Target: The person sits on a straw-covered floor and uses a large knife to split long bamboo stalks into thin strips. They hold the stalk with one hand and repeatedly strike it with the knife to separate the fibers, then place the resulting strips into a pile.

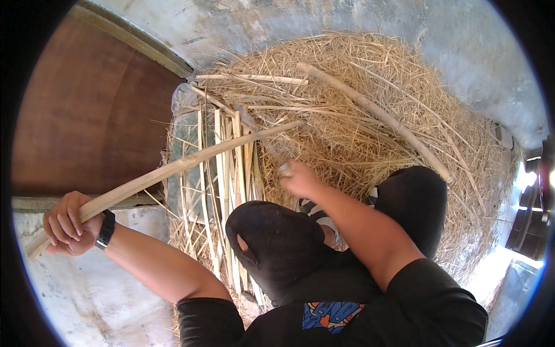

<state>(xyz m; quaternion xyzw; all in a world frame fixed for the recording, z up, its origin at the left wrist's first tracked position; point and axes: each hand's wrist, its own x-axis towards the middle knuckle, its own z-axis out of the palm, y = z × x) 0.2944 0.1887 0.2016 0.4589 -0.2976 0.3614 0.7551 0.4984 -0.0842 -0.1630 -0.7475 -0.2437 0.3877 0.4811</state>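
Observation:
My left hand (72, 224), with a black band on its wrist, is closed around the near end of a long, pale bamboo strip (173, 168). The strip slants up to the right across the view, its far end above the straw. In my right hand (302, 180) is the handle of a long-bladed knife (270, 149), gripped just behind a metal collar. Its blade points up and left and crosses the strip near the far end. Whether blade and strip touch, I cannot tell. My right fingers are partly hidden behind the back of the hand.
Several split bamboo strips (236, 191) lie side by side left of my knees. A round bamboo pole (376, 110) rests on the heaped straw (381, 52). A brown wooden panel (87, 110) stands at the left, and a grey wall (462, 52) bounds the far side.

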